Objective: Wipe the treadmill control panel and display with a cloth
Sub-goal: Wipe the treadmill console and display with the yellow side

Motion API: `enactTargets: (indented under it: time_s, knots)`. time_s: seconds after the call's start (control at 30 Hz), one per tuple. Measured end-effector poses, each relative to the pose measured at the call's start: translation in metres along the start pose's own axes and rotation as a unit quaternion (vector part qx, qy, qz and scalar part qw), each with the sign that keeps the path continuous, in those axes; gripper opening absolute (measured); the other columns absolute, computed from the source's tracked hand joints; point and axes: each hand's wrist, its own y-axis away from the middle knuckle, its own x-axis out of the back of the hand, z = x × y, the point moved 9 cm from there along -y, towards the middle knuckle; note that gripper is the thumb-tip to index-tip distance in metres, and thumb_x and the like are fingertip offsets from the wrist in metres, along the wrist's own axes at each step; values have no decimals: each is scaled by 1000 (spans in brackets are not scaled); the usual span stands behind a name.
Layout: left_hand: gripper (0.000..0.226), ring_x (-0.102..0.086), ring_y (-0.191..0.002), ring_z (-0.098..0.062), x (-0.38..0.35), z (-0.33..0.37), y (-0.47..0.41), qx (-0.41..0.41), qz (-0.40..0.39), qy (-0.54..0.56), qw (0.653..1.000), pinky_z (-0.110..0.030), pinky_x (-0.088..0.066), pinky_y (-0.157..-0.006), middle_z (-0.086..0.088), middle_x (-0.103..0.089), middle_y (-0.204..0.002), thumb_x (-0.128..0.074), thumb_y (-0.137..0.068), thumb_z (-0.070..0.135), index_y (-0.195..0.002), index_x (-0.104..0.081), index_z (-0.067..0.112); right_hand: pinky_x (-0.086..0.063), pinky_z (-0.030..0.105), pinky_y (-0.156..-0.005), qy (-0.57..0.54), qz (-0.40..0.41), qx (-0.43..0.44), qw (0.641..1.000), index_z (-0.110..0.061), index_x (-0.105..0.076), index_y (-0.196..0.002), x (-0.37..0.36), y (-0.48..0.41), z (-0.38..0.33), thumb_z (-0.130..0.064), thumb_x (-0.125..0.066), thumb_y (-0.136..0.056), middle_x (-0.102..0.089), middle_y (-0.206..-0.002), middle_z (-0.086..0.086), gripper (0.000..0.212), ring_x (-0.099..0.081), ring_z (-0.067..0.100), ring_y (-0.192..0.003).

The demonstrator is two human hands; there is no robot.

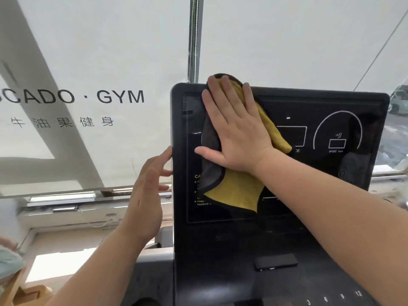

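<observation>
The treadmill's black display (331, 133) stands upright in front of me, with white dial and speed markings on its right half. A yellow and grey cloth (238, 191) lies flat against its upper left part. My right hand (234, 131) presses the cloth to the screen with straight, spread fingers reaching the display's top edge. My left hand (148, 195) is at the display's left edge, fingers straight, fingertips touching the rim. Below the display, the control panel (276, 290) shows numbers 3, 6, 9, 12.
A white window blind (88, 62) printed with "GYM" hangs behind the treadmill. A bead chain (194, 40) hangs at the blind's seam. A small dark slot piece (276, 261) sits below the display. A window sill (77, 206) runs at the left.
</observation>
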Motion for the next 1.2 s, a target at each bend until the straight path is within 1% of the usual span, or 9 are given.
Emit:
enactTargets:
  time_s: [0.17, 0.37, 0.47, 0.6, 0.77, 0.83, 1.03, 1.13, 1.2]
  knots:
    - [92, -54, -122, -16, -1, -3, 2, 10, 16, 33, 999, -45, -48, -99, 17, -52, -144, -14, -78, 95, -146, -49, 42, 5, 57, -127, -30, -19, 154, 987, -8, -6, -164, -28, 60, -72, -77, -33, -96, 2, -172, 13, 100, 3, 33, -160]
    - [91, -54, -123, -19, -2, -3, -1, 9, 3, 29, 1000, -51, -48, -101, 14, -52, -145, -12, -79, 94, -145, -50, 44, 13, 52, -127, 0, -69, 376, 924, -12, -3, -165, -57, 127, -110, -69, -32, -100, -3, -174, 7, 91, 3, 26, -160]
    - [90, -54, -121, -15, -2, -3, 0, 15, 1, 29, 999, -51, -47, -102, 18, -52, -143, -13, -77, 95, -145, -49, 47, 11, 52, -127, -11, -49, 349, 936, -15, -10, -165, -38, 87, -66, -70, -35, -99, -6, -173, 6, 89, -2, 26, -160]
    - [90, -53, -125, -15, -4, -1, 2, 23, -5, 30, 999, -53, -46, -103, 19, -51, -144, -12, -76, 96, -145, -47, 50, 0, 58, -127, 11, -7, 189, 982, -11, -8, -165, -1, 6, 12, -79, -33, -94, -7, -173, 12, 102, -5, 33, -160]
    - [93, -51, -127, -15, -6, -2, 2, 32, -11, 44, 998, -54, -44, -106, 20, -49, -147, -14, -74, 98, -146, -46, 49, -3, 57, -128, 4, -3, 71, 997, -1, -4, -162, 4, -5, 11, -86, -31, -89, -4, -171, 20, 115, -3, 38, -159]
    - [96, -51, -128, -17, -7, -4, 2, 31, -9, 47, 998, -53, -45, -106, 18, -48, -149, -15, -74, 98, -148, -45, 45, 0, 56, -128, -9, -13, 89, 996, -1, -2, -162, -6, 13, -16, -85, -30, -90, -1, -171, 20, 114, 0, 37, -159]
    - [98, -51, -125, -13, -6, -8, 2, 21, -6, 45, 999, -42, -46, -101, 17, -48, -149, -15, -74, 97, -149, -43, 41, 9, 52, -128, -25, -61, 306, 950, -6, -1, -164, -48, 104, -112, -73, -33, -98, 1, -172, 13, 99, 3, 31, -160]
    - [100, -52, -126, -16, -5, -6, 1, 16, -17, 39, 999, -43, -47, -100, 17, -47, -151, -11, -74, 97, -150, -44, 40, 9, 51, -128, -16, -71, 382, 921, -8, -5, -164, -52, 114, -114, -69, -34, -100, -5, -173, 11, 93, -1, 28, -160]
    - [100, -52, -125, -14, -4, -4, 0, 20, -19, 47, 998, -48, -48, -101, 19, -47, -151, -12, -74, 97, -149, -46, 40, 5, 50, -129, -25, -54, 370, 927, -9, -9, -165, -39, 87, -91, -70, -35, -99, -8, -173, 10, 94, -4, 27, -160]
